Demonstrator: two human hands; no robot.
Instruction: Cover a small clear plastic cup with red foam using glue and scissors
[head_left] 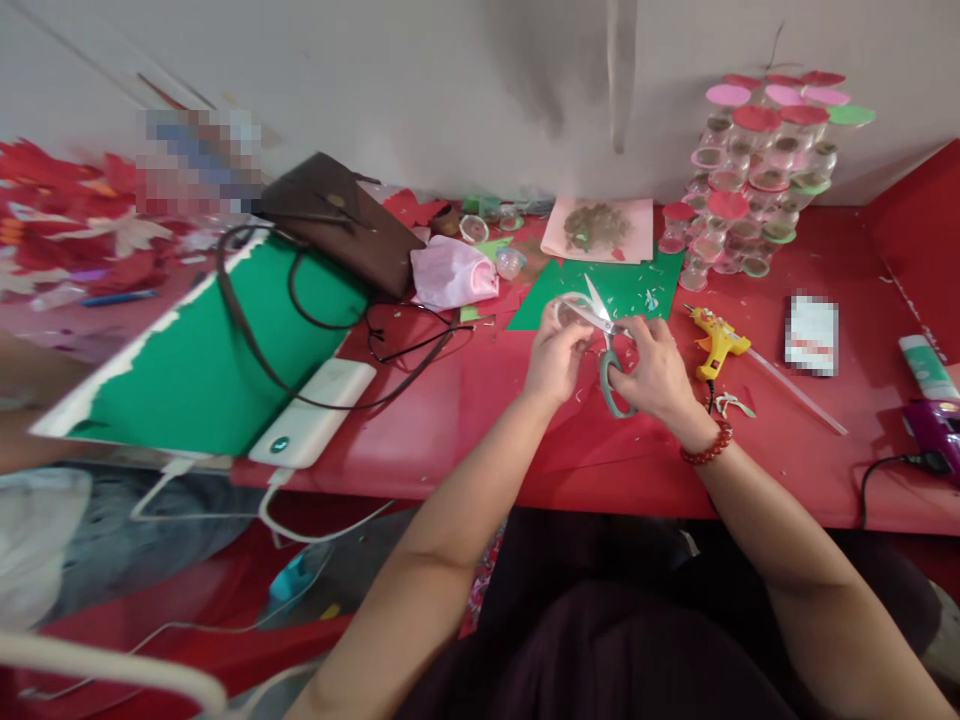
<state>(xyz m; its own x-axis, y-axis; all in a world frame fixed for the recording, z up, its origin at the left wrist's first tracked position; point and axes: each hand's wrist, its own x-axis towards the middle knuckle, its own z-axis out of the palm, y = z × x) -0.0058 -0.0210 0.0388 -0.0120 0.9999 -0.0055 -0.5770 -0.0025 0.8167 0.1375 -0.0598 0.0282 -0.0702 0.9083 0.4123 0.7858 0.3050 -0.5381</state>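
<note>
Cutting: I logged the step as snipping; the scissors [604, 338] had their blades parted at a small clear piece [571, 309], too blurred for me to identify.
Left hand [556, 352]: closed in a pinch on the clear piece at its fingertips.
Right hand [656, 368]: fingers through the scissors' handles, gripping them.
Around: green sheet [637, 283] just beyond both hands; glue gun [716, 342] just right of the right hand.
Next move, my judgement: closing the blades would call for a steady pinch, with fingertips clear.

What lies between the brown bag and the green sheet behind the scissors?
In the head view, a crumpled pink bag lies between the brown bag and that green sheet.
</note>
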